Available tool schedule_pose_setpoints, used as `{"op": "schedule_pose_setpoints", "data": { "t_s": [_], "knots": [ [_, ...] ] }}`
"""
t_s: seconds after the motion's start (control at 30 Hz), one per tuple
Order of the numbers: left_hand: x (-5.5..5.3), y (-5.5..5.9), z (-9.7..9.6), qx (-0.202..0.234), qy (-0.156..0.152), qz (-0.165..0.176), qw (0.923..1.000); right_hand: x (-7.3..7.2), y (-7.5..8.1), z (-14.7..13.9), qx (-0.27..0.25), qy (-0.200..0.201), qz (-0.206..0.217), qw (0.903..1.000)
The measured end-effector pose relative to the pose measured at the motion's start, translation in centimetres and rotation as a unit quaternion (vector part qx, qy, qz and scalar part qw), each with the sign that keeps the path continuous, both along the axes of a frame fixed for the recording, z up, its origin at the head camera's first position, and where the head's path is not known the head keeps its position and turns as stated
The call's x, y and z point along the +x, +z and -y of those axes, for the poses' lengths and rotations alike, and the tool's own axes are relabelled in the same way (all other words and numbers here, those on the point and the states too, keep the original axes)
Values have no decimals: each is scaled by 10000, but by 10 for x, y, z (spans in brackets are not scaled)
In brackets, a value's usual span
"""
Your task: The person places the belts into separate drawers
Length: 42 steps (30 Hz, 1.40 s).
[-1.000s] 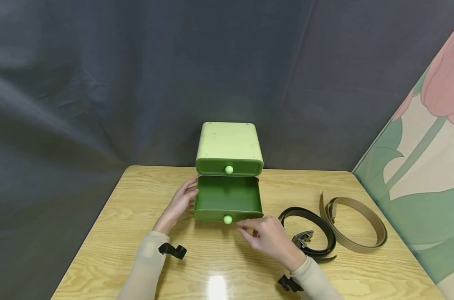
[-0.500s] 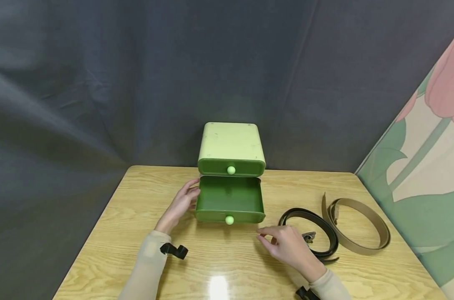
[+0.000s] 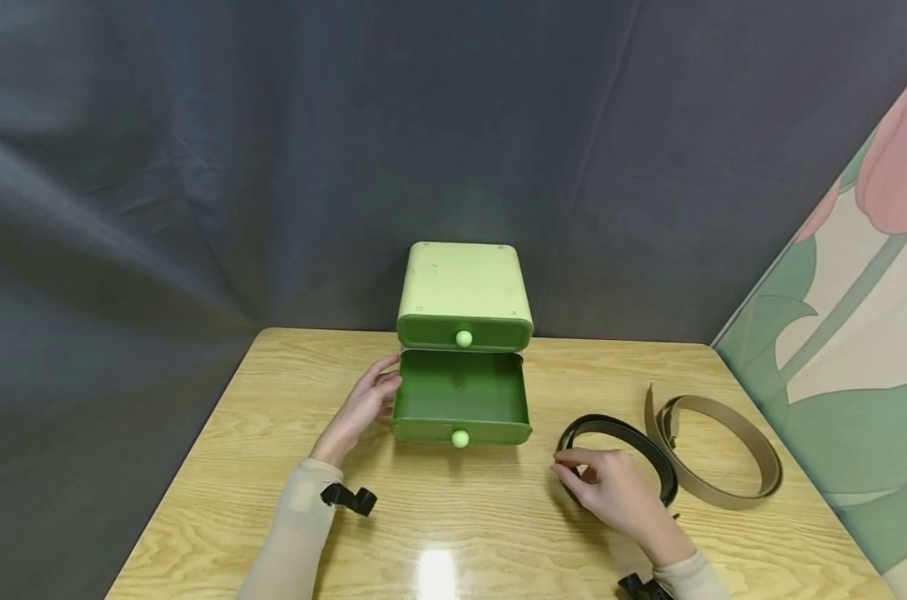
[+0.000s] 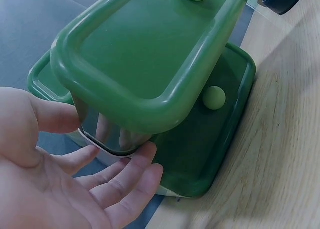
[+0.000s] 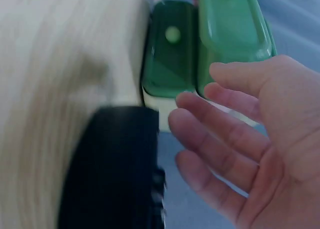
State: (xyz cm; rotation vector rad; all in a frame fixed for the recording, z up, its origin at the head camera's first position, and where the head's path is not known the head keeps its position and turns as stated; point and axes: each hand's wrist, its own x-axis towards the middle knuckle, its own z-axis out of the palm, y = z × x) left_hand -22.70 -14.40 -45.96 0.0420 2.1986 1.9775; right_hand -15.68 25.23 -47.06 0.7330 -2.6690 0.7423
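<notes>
A small cabinet (image 3: 464, 279) with a cream top and green drawer fronts stands at the table's back. Its middle drawer (image 3: 423, 432) is pulled out and bare inside; the top drawer (image 3: 431, 332) and the bottom drawer (image 4: 200, 154) are closed. My left hand (image 3: 359, 415) rests at the cabinet's left side, fingers loosely spread beneath the pulled-out drawer's front. My right hand (image 3: 622, 492) hovers at a coiled black belt (image 3: 659, 467), overlapping its near part in the head view. In the right wrist view the relaxed fingers (image 5: 200, 134) hold nothing, with the belt beside them.
A coiled tan belt (image 3: 727, 500) lies right of the black one. A dark curtain (image 3: 453, 125) hangs behind the wooden table (image 3: 296, 367), and a panel with a tulip print (image 3: 859, 400) stands along the right edge.
My right hand has moved right from the pulled-out drawer's front corner to the black belt. My left hand stays at the cabinet's side, and the drawer stays pulled out.
</notes>
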Motion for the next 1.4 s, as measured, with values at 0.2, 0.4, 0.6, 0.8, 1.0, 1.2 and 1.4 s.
{"op": "schedule_pose_setpoints", "data": {
  "t_s": [0.2, 0.4, 0.6, 0.8, 1.0, 1.2, 1.4],
  "knots": [
    [0, 1, 0, 6, -30, 10, 10000, -1, 2, -28, -36, -642, 250, 9976],
    [0, 2, 1, -60, -47, 7, 10000, -1, 5, -46, 247, -1345, 697, 9882],
    [0, 2, 0, -110, -23, -24, 9999, 0, 7, -53, 621, -1680, 1049, 9782],
    [0, 1, -1, -45, 66, 22, 10000, -2, 4, -54, 894, -1736, 955, 9761],
    [1, 2, -2, -6, 44, 30, 10000, -3, 1, -50, 709, -1641, 1331, 9749],
    [2, 3, -1, 8, 30, 30, 10000, 0, 1, -42, 282, -1527, 1741, 9724],
    [1, 2, -1, 22, 19, 24, 10000, 1, -4, -34, 274, -1367, 1579, 9776]
  ]
}}
